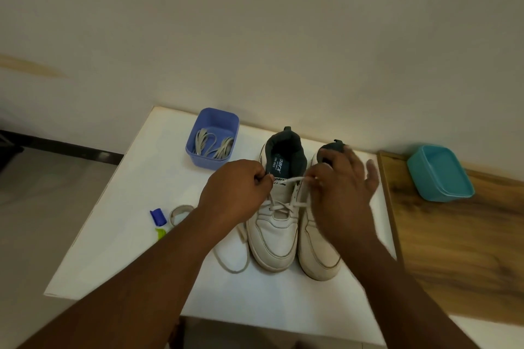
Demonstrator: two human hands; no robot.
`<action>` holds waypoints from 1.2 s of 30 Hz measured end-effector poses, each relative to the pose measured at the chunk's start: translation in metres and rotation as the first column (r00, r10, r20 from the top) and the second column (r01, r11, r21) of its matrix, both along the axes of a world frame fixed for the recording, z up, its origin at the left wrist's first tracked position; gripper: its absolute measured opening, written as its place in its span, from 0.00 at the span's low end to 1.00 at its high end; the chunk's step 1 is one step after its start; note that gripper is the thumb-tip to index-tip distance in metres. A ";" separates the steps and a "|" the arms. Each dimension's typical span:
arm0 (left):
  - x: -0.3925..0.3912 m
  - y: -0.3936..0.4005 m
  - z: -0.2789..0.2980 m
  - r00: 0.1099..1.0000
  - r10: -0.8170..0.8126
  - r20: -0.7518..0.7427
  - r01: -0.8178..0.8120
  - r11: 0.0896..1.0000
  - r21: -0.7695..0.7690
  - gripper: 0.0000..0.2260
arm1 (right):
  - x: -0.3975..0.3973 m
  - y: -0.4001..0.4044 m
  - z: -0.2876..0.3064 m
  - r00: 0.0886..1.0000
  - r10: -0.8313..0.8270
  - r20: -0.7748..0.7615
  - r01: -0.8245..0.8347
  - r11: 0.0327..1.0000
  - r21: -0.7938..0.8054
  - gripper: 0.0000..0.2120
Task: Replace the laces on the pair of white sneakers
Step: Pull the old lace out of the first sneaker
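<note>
Table: I am looking down at a white table (119, 235) standing against the wall, beside a wooden surface (467, 249).
Sneakers: the left sneaker (273, 238) and right sneaker (314, 258) are sitting side by side mid-table, toes toward me.
Left hand: my left hand (236, 190) is curling its fingers, pinching the lace (286, 180) at the left sneaker's collar.
Right hand: my right hand (344, 193) is pinching the same lace's other end with thumb and forefinger, remaining fingers spreading over the right sneaker.
Blue tub: the blue tub (212, 122) is holding spare laces (212, 144), behind my left hand.
Teal container: the teal container (441, 173) is resting on the wood.
Small items: a tape roll (177, 211) and a blue-capped tube (158, 217) are lying near my left forearm.
</note>
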State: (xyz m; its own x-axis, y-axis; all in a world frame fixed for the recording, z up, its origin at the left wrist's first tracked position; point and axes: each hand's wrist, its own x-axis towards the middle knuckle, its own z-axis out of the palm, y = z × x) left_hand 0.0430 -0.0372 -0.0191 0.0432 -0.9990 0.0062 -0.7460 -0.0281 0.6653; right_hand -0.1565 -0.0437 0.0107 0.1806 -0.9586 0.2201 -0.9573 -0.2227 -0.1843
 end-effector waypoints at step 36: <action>-0.003 0.002 0.002 0.996 -0.035 0.085 0.030 0.998 0.057 0.13 | 0.024 0.017 -0.019 0.989 0.140 -0.037 -0.137 0.988 0.072 0.12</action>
State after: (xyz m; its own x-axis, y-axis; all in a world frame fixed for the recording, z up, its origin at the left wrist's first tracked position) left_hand 0.0399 -0.0354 -0.0173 0.0125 -0.9988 -0.0475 -0.8017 -0.0384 0.5965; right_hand -0.1327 -0.0268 -0.0085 0.3206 -0.9363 0.1437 -0.9252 -0.3421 -0.1645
